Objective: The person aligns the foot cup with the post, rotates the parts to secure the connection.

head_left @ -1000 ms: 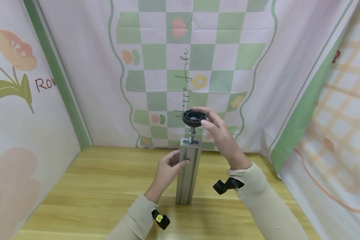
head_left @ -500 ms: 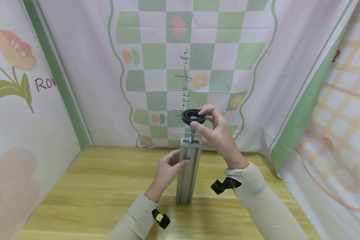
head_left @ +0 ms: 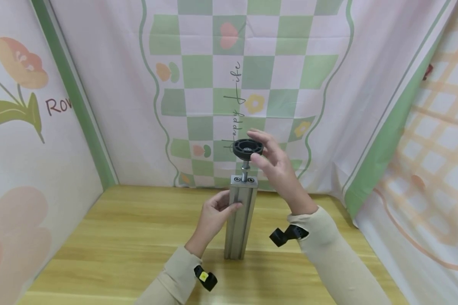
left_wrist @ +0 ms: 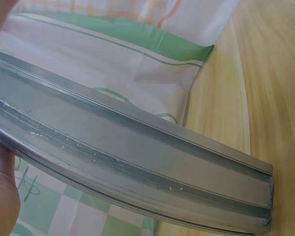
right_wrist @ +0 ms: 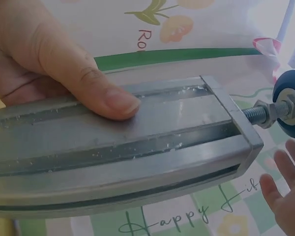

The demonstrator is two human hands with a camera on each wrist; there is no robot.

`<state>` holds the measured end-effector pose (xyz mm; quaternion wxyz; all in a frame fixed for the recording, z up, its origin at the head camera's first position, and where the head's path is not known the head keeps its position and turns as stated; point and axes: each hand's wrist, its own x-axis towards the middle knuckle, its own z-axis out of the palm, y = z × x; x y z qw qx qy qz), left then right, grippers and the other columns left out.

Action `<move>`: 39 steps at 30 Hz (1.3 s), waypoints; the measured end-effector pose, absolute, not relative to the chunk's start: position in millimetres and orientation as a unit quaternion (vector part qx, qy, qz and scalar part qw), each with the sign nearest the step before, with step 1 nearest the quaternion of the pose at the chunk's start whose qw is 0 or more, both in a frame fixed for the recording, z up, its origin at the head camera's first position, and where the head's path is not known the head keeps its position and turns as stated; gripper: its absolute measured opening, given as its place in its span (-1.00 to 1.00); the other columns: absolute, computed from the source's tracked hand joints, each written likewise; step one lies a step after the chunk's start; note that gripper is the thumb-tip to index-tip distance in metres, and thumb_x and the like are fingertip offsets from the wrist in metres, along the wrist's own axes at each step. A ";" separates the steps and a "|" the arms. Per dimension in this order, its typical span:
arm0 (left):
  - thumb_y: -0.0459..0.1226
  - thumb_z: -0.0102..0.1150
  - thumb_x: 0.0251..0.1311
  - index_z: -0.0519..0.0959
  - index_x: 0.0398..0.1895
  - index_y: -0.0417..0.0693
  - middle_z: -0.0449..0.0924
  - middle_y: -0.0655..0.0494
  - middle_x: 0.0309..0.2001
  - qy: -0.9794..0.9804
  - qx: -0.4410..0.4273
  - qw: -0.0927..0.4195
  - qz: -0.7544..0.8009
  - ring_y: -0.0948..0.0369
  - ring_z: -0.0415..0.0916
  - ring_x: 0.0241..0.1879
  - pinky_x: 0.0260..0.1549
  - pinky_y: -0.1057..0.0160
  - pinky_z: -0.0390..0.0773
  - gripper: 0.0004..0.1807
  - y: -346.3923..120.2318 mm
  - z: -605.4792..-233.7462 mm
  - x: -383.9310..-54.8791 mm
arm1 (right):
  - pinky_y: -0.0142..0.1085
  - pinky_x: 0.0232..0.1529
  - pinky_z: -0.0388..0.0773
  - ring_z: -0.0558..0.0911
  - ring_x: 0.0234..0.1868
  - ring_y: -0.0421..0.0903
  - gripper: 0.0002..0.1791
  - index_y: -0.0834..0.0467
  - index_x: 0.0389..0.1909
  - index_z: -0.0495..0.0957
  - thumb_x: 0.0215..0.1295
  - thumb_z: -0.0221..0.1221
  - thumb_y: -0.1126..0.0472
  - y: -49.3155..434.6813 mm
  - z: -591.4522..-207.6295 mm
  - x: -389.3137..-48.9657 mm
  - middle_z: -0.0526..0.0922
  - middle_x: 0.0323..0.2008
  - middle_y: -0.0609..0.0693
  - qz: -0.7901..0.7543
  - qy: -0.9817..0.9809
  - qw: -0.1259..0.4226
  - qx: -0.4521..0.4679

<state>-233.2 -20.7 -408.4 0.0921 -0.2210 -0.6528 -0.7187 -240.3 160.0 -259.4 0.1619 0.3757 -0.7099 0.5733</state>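
Observation:
An aluminium profile (head_left: pixel 239 224) stands upright on the table, with an end plate (head_left: pixel 244 181) fixed on top by two screws. From the plate rises a threaded rod (right_wrist: pixel 255 116) carrying a nut (right_wrist: pixel 269 114) and, at its upper end, a round black levelling foot (head_left: pixel 248 149), underside up. My left hand (head_left: pixel 216 215) grips the profile in its upper half, thumb on the near face. At the foot's right side is my right hand (head_left: pixel 280 169), fingers loosely spread behind and thumb right at the front rim. Most of the left fingers are hidden behind the profile in the head view.
The wooden table (head_left: pixel 137 237) reaches back to a hanging cloth (head_left: pixel 198 72) printed with green checks. Patterned cloths also hang at the left and right sides. Both wrists wear black camera mounts (head_left: pixel 288 235).
My right thumb and fingers closed in on the levelling foot, then spread apart and drew back to the right. The left hand and the profile have stayed in place.

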 end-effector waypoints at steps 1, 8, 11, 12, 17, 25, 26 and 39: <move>-0.23 0.44 0.19 0.64 0.09 -0.13 0.70 0.00 -0.06 -0.653 -0.221 0.092 -0.719 0.11 0.65 -0.05 -0.07 0.20 0.65 -0.60 -20.6 -408.4 -233.4 | 0.04 0.38 0.17 0.26 0.43 -0.03 -0.44 0.17 0.46 0.28 0.50 -0.07 0.12 160.6 -259.3 -240.8 0.22 0.48 0.05 0.582 -0.704 0.145 0.382; -0.22 0.44 0.19 0.64 0.09 -0.13 0.70 0.01 -0.08 -0.655 -0.217 0.093 -0.718 0.12 0.65 -0.06 -0.07 0.21 0.65 -0.59 -20.6 -408.2 -232.9 | 0.10 0.46 -0.04 0.25 0.43 0.08 -0.40 0.31 0.49 0.16 0.54 -0.33 0.13 161.6 -259.1 -244.2 0.23 0.45 0.25 0.622 -0.659 0.074 0.415; -0.22 0.44 0.19 0.64 0.09 -0.13 0.70 0.00 -0.07 -0.655 -0.218 0.092 -0.717 0.11 0.65 -0.05 -0.07 0.21 0.65 -0.59 -20.7 -408.4 -232.7 | 0.07 0.46 -0.01 0.25 0.44 0.08 -0.41 0.32 0.49 0.16 0.55 -0.35 0.17 161.5 -259.8 -243.9 0.22 0.46 0.26 0.624 -0.655 0.078 0.419; -0.22 0.44 0.19 0.64 0.09 -0.13 0.70 0.01 -0.07 -0.656 -0.218 0.092 -0.717 0.11 0.65 -0.05 -0.06 0.21 0.65 -0.59 -20.8 -408.4 -232.7 | 0.05 0.46 0.00 0.25 0.45 0.07 -0.42 0.32 0.49 0.16 0.55 -0.35 0.18 161.5 -260.0 -243.9 0.22 0.46 0.26 0.624 -0.655 0.079 0.420; -0.21 0.44 0.19 0.64 0.09 -0.12 0.70 0.01 -0.07 -0.657 -0.215 0.091 -0.716 0.12 0.64 -0.05 -0.06 0.21 0.65 -0.59 -20.8 -408.2 -232.1 | 0.00 0.46 0.05 0.28 0.42 0.08 -0.43 0.33 0.47 0.19 0.55 -0.35 0.19 161.2 -260.2 -243.3 0.22 0.44 0.30 0.625 -0.652 0.084 0.420; -0.23 0.44 0.18 0.64 0.09 -0.12 0.70 0.00 -0.07 -0.656 -0.213 0.092 -0.718 0.12 0.65 -0.06 -0.08 0.22 0.65 -0.59 -20.5 -409.1 -232.7 | -0.11 0.33 0.25 0.37 0.34 0.10 -0.56 0.21 0.32 0.36 0.50 -0.16 0.20 162.9 -263.7 -241.3 0.40 0.35 0.16 0.638 -0.655 0.104 0.391; -0.23 0.44 0.19 0.64 0.09 -0.12 0.71 0.01 -0.08 -0.655 -0.215 0.093 -0.718 0.12 0.65 -0.06 -0.08 0.22 0.66 -0.59 -20.5 -409.3 -232.8 | -0.13 0.31 0.29 0.38 0.33 0.10 -0.59 0.18 0.28 0.38 0.48 -0.12 0.20 163.0 -264.1 -240.6 0.40 0.34 0.13 0.640 -0.657 0.109 0.383; -0.24 0.43 0.20 0.64 0.10 -0.12 0.70 0.00 -0.06 -0.653 -0.223 0.100 -0.717 0.13 0.65 -0.05 -0.07 0.22 0.65 -0.60 -21.4 -408.9 -232.1 | -0.23 0.12 0.37 0.40 0.08 0.06 -0.70 0.18 -0.17 0.39 0.29 0.34 0.23 155.3 -257.7 -239.0 0.27 0.10 0.12 0.607 -0.695 0.191 0.334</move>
